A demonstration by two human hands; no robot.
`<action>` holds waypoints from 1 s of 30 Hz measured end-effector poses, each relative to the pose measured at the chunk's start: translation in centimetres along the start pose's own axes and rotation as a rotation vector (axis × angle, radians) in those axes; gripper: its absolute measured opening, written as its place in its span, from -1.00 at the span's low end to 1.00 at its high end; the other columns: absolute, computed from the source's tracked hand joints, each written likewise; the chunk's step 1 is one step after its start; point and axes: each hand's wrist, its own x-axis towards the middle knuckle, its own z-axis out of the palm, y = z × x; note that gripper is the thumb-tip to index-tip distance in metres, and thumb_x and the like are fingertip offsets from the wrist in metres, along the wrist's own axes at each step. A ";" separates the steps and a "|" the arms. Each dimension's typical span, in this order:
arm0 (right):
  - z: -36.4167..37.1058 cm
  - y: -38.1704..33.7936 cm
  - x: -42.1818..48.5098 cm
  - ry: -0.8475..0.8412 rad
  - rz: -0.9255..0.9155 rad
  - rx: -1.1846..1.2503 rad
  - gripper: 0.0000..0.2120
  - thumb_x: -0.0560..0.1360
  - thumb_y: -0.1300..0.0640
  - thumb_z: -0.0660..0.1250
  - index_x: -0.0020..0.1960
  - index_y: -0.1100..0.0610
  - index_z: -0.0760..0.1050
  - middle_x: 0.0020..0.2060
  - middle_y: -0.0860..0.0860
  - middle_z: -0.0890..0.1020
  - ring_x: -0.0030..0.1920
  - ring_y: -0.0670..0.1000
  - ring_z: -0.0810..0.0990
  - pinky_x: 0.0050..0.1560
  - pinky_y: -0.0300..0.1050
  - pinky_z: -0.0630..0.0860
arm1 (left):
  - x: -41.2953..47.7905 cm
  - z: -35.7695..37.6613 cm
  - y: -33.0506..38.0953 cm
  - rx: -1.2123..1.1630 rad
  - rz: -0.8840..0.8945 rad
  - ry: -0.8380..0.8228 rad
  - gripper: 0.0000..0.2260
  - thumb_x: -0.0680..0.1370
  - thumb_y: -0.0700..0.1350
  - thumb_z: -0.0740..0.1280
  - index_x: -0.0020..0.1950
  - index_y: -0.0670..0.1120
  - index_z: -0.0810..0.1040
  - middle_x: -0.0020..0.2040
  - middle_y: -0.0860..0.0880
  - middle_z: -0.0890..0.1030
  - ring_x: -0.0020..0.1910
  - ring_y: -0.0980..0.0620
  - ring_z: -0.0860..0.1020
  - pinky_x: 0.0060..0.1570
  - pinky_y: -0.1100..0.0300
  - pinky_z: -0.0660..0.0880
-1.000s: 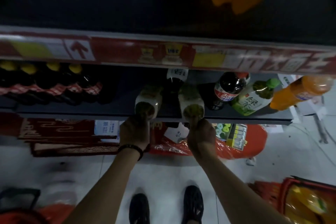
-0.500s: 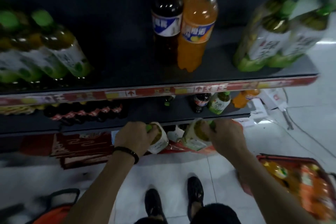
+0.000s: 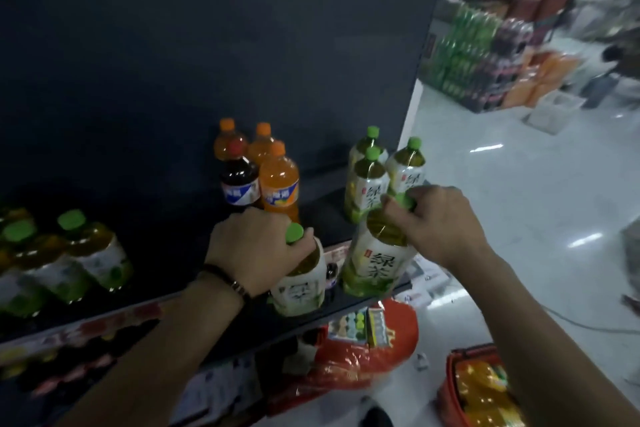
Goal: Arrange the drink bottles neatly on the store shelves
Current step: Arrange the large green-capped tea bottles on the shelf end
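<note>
The left hand (image 3: 254, 246) had its fingers closed around the neck of a green tea bottle (image 3: 301, 284), just under the green cap, and this bottle stood at the front edge of the dark shelf (image 3: 322, 215). The right hand (image 3: 440, 222) gripped in the same way a second green tea bottle (image 3: 377, 260), a little tilted, just beside the first. Behind them stood three more green tea bottles (image 3: 369, 184), with orange soda bottles (image 3: 278, 180) to their left.

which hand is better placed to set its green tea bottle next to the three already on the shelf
Right. The right hand holds its green tea bottle just in front of the three green tea bottles; the left hand and its bottle are farther left.
</note>
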 end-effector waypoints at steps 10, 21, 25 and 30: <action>-5.7 5.3 10.5 0.053 -0.105 0.068 -0.38 0.56 -0.27 0.30 -0.43 0.21 0.42 -0.57 0.08 0.49 -0.47 0.09 0.52 -0.39 -0.05 0.46 | 11.9 -1.5 5.9 0.184 -0.054 0.064 -0.46 0.58 0.38 0.15 -0.31 -0.04 0.51 -0.30 -0.01 0.56 -0.31 -0.01 0.54 -0.31 0.12 0.49; -9.1 3.7 26.6 0.064 -0.227 0.318 -0.37 0.48 -0.34 0.21 -0.32 0.24 0.52 -0.39 0.10 0.62 -0.32 0.05 0.61 -0.32 -0.09 0.48 | 19.6 3.4 7.8 0.249 -0.241 -0.245 -0.53 0.64 0.31 0.14 -0.08 -0.08 0.51 0.01 -0.14 0.61 -0.01 -0.13 0.57 -0.08 0.06 0.42; -5.6 1.2 29.5 -0.005 -0.270 0.335 -0.36 0.58 -0.28 0.26 -0.32 0.29 0.53 -0.45 0.09 0.58 -0.41 0.05 0.58 -0.47 -0.14 0.42 | 20.4 5.3 8.2 0.204 -0.311 -0.274 -0.56 0.67 0.26 0.16 0.09 -0.09 0.58 0.03 -0.12 0.61 -0.09 -0.08 0.53 -0.12 0.09 0.43; 0.9 -0.4 31.2 -0.213 -0.225 0.324 -0.38 0.58 -0.33 0.27 -0.25 0.23 0.57 -0.40 0.08 0.60 -0.41 0.05 0.62 -0.49 -0.12 0.52 | 20.8 6.6 8.2 0.168 -0.366 -0.248 -0.58 0.69 0.25 0.12 -0.15 -0.05 0.43 -0.05 -0.11 0.62 -0.07 -0.11 0.59 -0.13 0.08 0.43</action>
